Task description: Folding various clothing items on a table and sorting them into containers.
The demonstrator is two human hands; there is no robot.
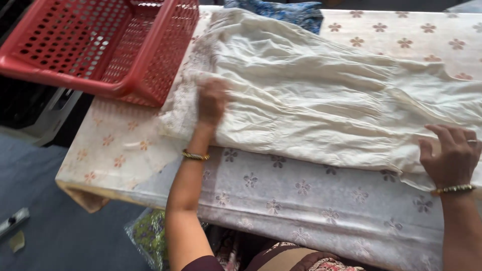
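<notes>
My left hand (212, 102), blurred, lies with fingers flat and spread on a wrinkled cream garment (311, 95); my right hand (450, 155) presses open-fingered on its right end. The garment lies lengthwise on the floral-covered worktop (301, 200), touching a red perforated basket (100, 45).

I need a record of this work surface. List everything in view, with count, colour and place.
Cream crinkled cotton garment: one, cream, spread flat across the table's middle.
Red perforated plastic basket: one, red, top left, overhanging the table edge.
Blue patterned folded cloth: one, blue, far edge, behind the garment.
Flower-printed table covering: one, pale with small flowers, over the whole table.
Green patterned fabric in a clear bag: one, green, below the table's near edge.
Gold bangles: two, gold, one per wrist.
Left hand: flat on the garment, blurred.
Right hand: flat on the garment's right part.
</notes>
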